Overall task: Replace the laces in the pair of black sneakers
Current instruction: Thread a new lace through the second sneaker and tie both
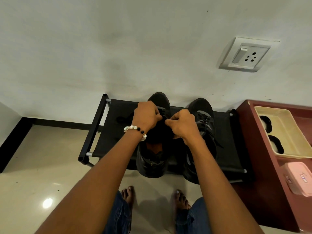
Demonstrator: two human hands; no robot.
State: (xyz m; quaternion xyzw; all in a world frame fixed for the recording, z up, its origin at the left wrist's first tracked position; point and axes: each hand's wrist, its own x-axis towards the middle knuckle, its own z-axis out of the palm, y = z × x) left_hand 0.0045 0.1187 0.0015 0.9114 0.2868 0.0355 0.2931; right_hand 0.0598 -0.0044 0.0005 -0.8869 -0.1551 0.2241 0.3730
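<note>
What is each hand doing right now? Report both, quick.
Left hand: fingers curled, pinching the lace over the left sneaker.
Right hand: fingers curled, pinching the lace on the same sneaker.

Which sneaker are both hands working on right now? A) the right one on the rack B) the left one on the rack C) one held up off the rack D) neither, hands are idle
B: the left hand and right hand both have curled fingers pinching at the lace area of the left sneaker, which sits on the black rack; the right sneaker sits untouched beside it.
</note>
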